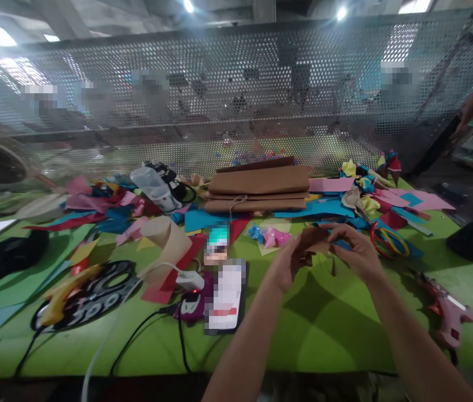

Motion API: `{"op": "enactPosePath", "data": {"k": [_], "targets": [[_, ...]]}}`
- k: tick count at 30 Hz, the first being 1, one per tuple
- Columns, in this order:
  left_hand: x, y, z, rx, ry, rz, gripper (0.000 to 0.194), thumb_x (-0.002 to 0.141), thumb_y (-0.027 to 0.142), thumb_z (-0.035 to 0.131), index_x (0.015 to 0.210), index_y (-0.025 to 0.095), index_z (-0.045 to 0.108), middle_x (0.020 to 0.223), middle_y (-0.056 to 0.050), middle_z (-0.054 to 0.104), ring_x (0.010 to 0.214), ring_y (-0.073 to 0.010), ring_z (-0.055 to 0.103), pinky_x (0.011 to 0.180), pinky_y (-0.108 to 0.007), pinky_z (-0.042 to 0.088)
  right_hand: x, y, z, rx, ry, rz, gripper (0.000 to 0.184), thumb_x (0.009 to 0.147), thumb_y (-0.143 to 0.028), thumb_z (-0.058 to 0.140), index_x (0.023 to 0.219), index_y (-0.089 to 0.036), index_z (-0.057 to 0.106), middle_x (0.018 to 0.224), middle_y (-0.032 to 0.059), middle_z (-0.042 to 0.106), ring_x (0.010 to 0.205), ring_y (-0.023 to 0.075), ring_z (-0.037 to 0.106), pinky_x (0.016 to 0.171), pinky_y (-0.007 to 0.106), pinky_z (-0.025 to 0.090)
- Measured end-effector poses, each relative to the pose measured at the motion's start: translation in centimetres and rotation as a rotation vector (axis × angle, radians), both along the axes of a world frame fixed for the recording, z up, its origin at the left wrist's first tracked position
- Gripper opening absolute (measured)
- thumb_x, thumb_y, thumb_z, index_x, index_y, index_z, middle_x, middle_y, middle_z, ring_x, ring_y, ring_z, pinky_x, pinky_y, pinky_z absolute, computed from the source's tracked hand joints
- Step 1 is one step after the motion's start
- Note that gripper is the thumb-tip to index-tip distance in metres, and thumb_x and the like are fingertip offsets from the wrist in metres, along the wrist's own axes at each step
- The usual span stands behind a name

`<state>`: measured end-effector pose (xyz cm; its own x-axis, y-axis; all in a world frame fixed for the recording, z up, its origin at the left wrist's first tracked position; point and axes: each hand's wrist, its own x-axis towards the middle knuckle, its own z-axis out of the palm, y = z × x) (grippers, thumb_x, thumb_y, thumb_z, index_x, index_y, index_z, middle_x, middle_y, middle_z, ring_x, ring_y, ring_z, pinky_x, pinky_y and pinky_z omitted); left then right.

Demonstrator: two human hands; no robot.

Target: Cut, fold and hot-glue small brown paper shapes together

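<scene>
Above the green table, both my hands hold a small piece of brown paper [316,239], which looks bent or folded. My left hand [290,262] grips its left side, fingers curled underneath. At the right edge, the thumb and fingers of my right hand [357,250] pinch the paper. Just beyond my left hand lie small pink and blue folded pieces [270,235] on a pale yellow sheet. A thin dark strip hangs or stands below the paper; I cannot make out what it is. A pink glue gun [449,318] rests to the right of my right forearm.
A phone [228,296] and a purple power strip [194,306] with cords lie left of my arms. Further left is a yellow-handled tool [62,296] on a black plate. Folded brown paper [259,187] and coloured scraps line the back, before a perforated metal screen [236,100].
</scene>
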<state>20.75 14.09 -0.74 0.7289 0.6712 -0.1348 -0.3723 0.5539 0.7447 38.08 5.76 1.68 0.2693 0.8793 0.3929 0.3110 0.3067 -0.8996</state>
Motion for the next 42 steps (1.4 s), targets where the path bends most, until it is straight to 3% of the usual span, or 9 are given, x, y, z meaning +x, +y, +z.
{"op": "enactPosePath", "data": {"k": [3,6,13,18,22,25,28,34,42], "targets": [[-0.2,-0.2,0.2,-0.019,-0.053,-0.062,0.054,0.082,0.050,0.076,0.127,0.021,0.070,0.127,-0.012,0.069,0.077,-0.0122,0.061,0.061,-0.022,0.047,0.2,-0.2,-0.1,0.012,0.020,0.049,0.007,0.084,-0.021,0.071,0.087,-0.026,0.065,0.128,0.0077,0.069,0.116,0.0267,0.064,0.096,0.041,0.049],[0.0,-0.4,-0.2,-0.044,-0.037,-0.074,0.059,0.075,0.048,0.083,0.125,0.019,0.071,0.101,-0.008,0.071,0.067,-0.0115,0.057,0.060,-0.025,0.047,0.3,-0.3,0.1,0.027,-0.040,0.069,0.011,0.085,-0.019,0.071,0.091,-0.027,0.067,0.131,0.0067,0.067,0.123,0.0270,0.062,0.102,0.042,0.047],[0.6,-0.6,-0.7,0.043,0.041,0.045,0.059,0.072,0.045,0.087,0.123,0.019,0.071,0.084,-0.001,0.063,0.066,-0.0080,0.051,0.059,-0.022,0.042,0.1,-0.2,0.7,0.057,-0.231,0.041,0.008,0.085,-0.029,0.078,0.091,-0.026,0.073,0.131,0.0082,0.065,0.125,0.0261,0.059,0.107,0.042,0.044],[0.8,-0.6,-0.6,0.275,0.126,0.078,0.057,0.084,0.047,0.077,0.133,0.021,0.066,0.096,-0.004,0.068,0.065,-0.0077,0.048,0.059,-0.021,0.040,0.0,-0.1,0.6,0.057,-0.229,0.014,0.008,0.084,-0.031,0.079,0.084,-0.026,0.073,0.119,0.0072,0.067,0.114,0.0242,0.063,0.100,0.039,0.049],[0.9,-0.7,-0.6,0.501,0.289,0.144,0.053,0.094,0.041,0.064,0.144,0.025,0.058,0.128,-0.008,0.068,0.076,-0.0126,0.058,0.063,-0.025,0.045,-0.1,0.2,0.4,0.065,-0.209,-0.010,0.007,0.084,-0.030,0.079,0.083,-0.025,0.073,0.108,0.0066,0.068,0.105,0.0225,0.065,0.093,0.036,0.051],[0.9,-1.1,-0.3,0.672,0.290,0.168,0.051,0.098,0.037,0.056,0.148,0.026,0.053,0.148,-0.008,0.058,0.116,-0.0227,0.061,0.094,-0.035,0.051,-0.2,0.5,0.0,0.089,-0.174,-0.055,0.008,0.083,-0.028,0.079,0.082,-0.024,0.072,0.100,0.0057,0.068,0.099,0.0222,0.064,0.086,0.034,0.051],[0.9,-1.8,0.1,0.803,0.269,0.185,0.049,0.102,0.039,0.050,0.150,0.027,0.051,0.156,-0.005,0.050,0.143,-0.0244,0.045,0.120,-0.042,0.032,-0.4,0.7,-0.5,0.081,-0.128,-0.098,0.008,0.084,-0.028,0.077,0.083,-0.023,0.070,0.093,0.0041,0.067,0.088,0.0200,0.063,0.074,0.031,0.049],[0.7,-2.5,0.1,0.813,0.338,0.133,0.048,0.106,0.044,0.036,0.152,0.033,0.048,0.159,-0.002,0.046,0.144,-0.0259,0.044,0.125,-0.050,0.025,-1.1,0.7,-0.9,-0.002,0.006,-0.167,0.014,0.084,-0.032,0.076,0.083,-0.022,0.067,0.076,-0.0011,0.064,0.068,0.0149,0.056,0.064,0.028,0.043],[1.0,-2.2,-0.1,0.909,0.342,0.094,0.053,0.105,0.044,0.041,0.157,0.035,0.036,0.162,-0.003,0.041,0.149,-0.0256,0.038,0.126,-0.049,0.021,-1.4,0.6,-0.7,-0.037,0.086,-0.259,0.019,0.081,-0.036,0.077,0.080,-0.022,0.064,0.067,-0.0031,0.059,0.059,0.0130,0.049,0.055,0.027,0.038]]}}
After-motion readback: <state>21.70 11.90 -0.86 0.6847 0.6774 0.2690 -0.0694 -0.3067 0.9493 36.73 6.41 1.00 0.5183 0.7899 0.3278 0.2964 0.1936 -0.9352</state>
